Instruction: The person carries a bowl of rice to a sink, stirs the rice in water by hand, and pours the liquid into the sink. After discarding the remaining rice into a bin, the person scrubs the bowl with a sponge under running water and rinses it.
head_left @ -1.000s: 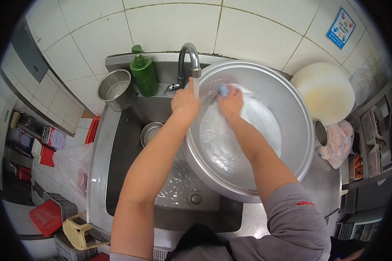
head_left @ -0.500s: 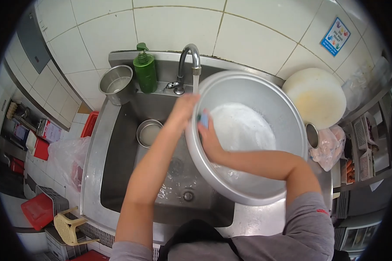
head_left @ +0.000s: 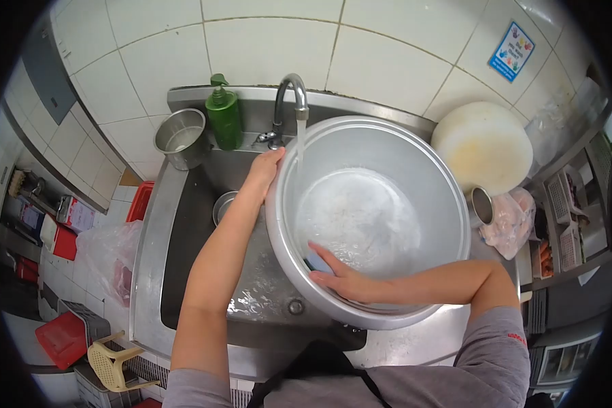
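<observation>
A large silver basin (head_left: 449,224) rests tilted over the right side of the sink (head_left: 197,299), with water inside. From the curved faucet (head_left: 293,92) a stream runs down into the basin near its left wall. My left hand (head_left: 268,166) is closed on the basin's upper left rim. Inside, low on the left, my right hand (head_left: 343,275) presses a blue and green sponge (head_left: 317,261) against the wall. A small round metal bowl (head_left: 223,204) sits in the sink, partly hidden behind my left forearm.
A metal pot (head_left: 180,139) and a green pump bottle (head_left: 224,119) stand at the sink's back left. On the right are a round whitish board (head_left: 483,149), a metal cup (head_left: 481,206) and a plastic bag (head_left: 510,221). A beige stool (head_left: 107,364) is at lower left.
The basin has shifted slightly left, under the water stream. My right hand has moved down along the inner wall with the sponge. My left hand has moved left with the rim, and the suds look thinner.
</observation>
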A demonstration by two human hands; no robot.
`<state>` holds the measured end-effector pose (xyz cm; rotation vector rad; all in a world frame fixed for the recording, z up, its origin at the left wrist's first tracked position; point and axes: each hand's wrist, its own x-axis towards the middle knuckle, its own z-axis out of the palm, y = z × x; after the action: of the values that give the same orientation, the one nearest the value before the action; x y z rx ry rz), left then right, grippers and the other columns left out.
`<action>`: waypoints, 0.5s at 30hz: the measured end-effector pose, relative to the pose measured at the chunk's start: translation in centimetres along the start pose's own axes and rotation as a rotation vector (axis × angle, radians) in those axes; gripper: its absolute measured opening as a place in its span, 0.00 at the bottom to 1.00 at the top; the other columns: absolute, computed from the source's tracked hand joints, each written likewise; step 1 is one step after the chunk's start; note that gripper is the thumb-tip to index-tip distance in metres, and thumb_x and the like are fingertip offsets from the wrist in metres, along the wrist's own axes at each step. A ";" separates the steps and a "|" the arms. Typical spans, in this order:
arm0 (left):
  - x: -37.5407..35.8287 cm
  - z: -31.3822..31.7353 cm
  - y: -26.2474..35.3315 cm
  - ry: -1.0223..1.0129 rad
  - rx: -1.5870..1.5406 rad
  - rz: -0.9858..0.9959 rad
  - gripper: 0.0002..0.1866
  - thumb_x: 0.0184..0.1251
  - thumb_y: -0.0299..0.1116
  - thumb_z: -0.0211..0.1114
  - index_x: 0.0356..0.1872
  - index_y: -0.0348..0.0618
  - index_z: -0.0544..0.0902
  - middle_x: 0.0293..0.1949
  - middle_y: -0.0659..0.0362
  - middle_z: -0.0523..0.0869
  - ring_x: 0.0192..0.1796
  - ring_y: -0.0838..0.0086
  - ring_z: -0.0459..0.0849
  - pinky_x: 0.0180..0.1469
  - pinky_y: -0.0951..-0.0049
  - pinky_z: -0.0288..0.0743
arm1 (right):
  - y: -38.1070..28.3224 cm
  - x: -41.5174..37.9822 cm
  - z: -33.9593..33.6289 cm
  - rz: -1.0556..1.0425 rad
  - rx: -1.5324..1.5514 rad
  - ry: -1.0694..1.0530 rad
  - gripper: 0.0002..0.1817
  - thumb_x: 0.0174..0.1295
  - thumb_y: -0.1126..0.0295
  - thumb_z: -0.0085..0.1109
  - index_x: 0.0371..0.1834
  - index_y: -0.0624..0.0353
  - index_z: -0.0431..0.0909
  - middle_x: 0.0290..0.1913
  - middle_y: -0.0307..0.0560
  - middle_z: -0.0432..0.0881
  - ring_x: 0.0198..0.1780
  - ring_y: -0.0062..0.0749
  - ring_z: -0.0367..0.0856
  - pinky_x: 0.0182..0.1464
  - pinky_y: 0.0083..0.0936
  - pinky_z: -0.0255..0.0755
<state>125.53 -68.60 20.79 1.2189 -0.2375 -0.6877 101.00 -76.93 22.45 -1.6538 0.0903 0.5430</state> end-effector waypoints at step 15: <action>-1.9 0.4 -1.0 0.245 -0.248 -0.007 0.18 0.67 0.42 0.45 0.45 0.38 0.74 0.40 0.55 0.78 0.39 0.71 0.77 0.42 0.70 0.73 | -4.9 15.8 -2.7 -0.264 0.239 0.856 0.37 0.56 0.50 0.51 0.62 0.64 0.52 0.57 0.63 0.63 0.58 0.50 0.62 0.59 0.35 0.56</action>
<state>123.49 -67.89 20.39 1.0536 0.0558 -0.5495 117.50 -74.77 20.81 -1.5277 0.5319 -0.3891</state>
